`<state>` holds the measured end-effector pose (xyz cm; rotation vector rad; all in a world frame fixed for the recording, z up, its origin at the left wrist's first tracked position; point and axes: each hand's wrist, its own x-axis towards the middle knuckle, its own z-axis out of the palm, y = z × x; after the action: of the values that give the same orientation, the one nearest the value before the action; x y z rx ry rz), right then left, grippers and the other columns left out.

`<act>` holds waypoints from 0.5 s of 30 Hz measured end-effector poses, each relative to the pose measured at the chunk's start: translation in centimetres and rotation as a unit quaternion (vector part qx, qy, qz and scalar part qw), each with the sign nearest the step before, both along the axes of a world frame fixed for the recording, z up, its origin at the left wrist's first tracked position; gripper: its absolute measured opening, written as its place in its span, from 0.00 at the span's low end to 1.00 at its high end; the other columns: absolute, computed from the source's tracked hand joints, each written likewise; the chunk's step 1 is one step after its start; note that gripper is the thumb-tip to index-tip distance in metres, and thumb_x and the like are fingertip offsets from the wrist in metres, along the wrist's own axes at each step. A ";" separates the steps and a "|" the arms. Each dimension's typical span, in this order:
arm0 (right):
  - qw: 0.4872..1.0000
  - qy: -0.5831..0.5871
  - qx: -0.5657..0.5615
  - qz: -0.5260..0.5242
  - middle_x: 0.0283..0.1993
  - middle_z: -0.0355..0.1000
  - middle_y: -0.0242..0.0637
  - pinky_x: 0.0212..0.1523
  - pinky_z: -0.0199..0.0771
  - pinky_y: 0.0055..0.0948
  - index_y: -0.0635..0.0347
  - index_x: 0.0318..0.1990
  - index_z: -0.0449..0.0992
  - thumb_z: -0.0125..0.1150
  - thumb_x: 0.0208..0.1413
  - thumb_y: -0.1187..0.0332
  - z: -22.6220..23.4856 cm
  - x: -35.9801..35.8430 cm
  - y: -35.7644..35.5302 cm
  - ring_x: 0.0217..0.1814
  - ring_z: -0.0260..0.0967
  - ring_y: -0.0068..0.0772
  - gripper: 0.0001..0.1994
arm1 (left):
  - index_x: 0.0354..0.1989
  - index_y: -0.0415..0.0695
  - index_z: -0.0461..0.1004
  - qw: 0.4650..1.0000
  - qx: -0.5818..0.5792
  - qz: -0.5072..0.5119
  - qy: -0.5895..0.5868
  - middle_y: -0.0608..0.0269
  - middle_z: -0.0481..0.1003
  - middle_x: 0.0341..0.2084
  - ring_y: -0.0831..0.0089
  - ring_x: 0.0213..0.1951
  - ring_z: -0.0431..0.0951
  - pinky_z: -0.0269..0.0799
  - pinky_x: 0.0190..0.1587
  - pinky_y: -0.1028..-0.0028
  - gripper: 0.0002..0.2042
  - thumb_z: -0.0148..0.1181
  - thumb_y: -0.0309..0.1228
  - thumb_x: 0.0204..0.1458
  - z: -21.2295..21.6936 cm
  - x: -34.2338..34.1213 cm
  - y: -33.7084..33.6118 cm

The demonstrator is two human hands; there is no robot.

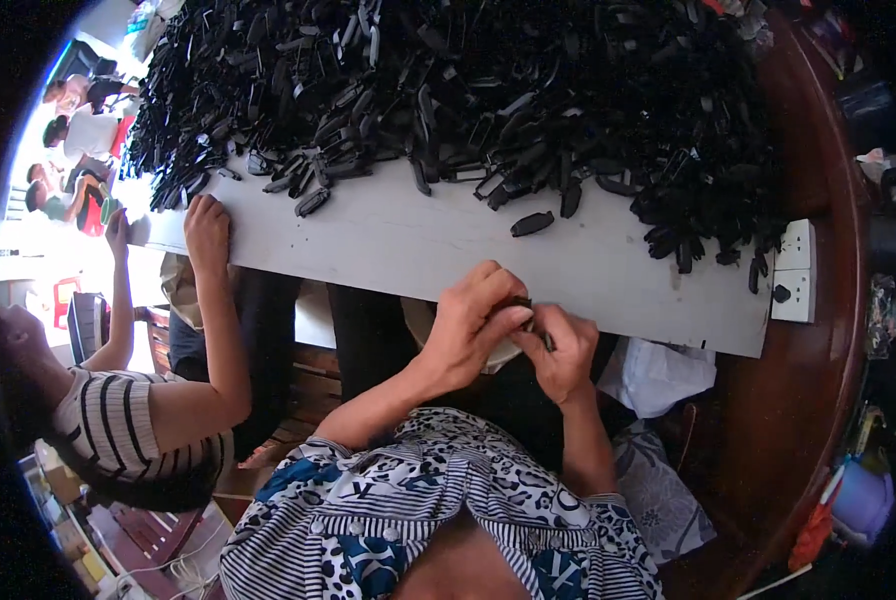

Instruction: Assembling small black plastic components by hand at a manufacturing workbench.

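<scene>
Fingers (508, 318) of both hands pinch shut on one small black plastic piece (520, 303), mostly hidden.

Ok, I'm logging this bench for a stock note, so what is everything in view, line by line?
pile of parts: one big heap, too many to count, black, across the far half of the board
loose part: one, black, alone on the board in front of the pile
board: one, pale grey, lying on the table
table: one, dark brown, round rim at right
socket block: one, white, right end of the board
co-worker: one, striped top, at left, one hand on the board's near edge
small part: one, black, mostly hidden between both hands
left hand: on the small part, at the board's near edge
right hand: on the same part
</scene>
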<state>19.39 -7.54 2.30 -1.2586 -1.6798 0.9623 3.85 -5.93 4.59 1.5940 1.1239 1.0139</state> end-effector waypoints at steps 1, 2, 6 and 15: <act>0.994 -0.057 0.092 0.005 0.23 0.70 0.41 0.25 0.67 0.33 0.65 0.30 0.71 0.66 0.42 0.70 -0.5 0.0 -0.4 0.23 0.69 0.39 0.11 | 0.30 0.37 0.68 1.000 -0.019 -0.014 -0.013 0.56 0.65 0.25 0.63 0.27 0.66 0.63 0.31 0.71 0.06 0.54 0.27 0.50 -0.1 -0.3 -0.2; 0.977 -0.113 0.182 0.010 0.23 0.69 0.40 0.23 0.66 0.34 0.64 0.29 0.71 0.65 0.43 0.70 -0.9 -0.1 -0.9 0.23 0.69 0.40 0.10 | 0.30 0.37 0.68 0.999 -0.038 -0.027 -0.026 0.55 0.65 0.25 0.62 0.27 0.67 0.63 0.32 0.70 0.06 0.54 0.27 0.50 -0.3 -0.6 -0.4; 0.992 -0.117 0.047 0.008 0.23 0.69 0.41 0.23 0.66 0.37 0.62 0.29 0.69 0.67 0.40 0.67 -2.4 -1.0 -2.9 0.25 0.70 0.42 0.12 | 0.35 0.39 0.68 0.995 0.001 -0.062 0.077 0.53 0.66 0.27 0.55 0.30 0.68 0.64 0.32 0.66 0.09 0.56 0.30 0.49 -1.2 -1.8 0.0; 0.981 -0.054 -0.173 0.074 0.29 0.67 0.37 0.30 0.68 0.32 0.63 0.46 0.66 0.62 0.49 0.63 0.3 0.0 -3.2 0.29 0.67 0.32 0.20 | 0.37 0.42 0.67 0.904 0.258 0.027 0.339 0.55 0.64 0.32 0.55 0.36 0.66 0.65 0.35 0.62 0.16 0.61 0.26 0.38 -3.7 2.1 6.6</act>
<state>19.42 -10.69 2.62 -1.4457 -1.7606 1.3425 5.98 0.66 0.86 2.4790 1.4293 0.8462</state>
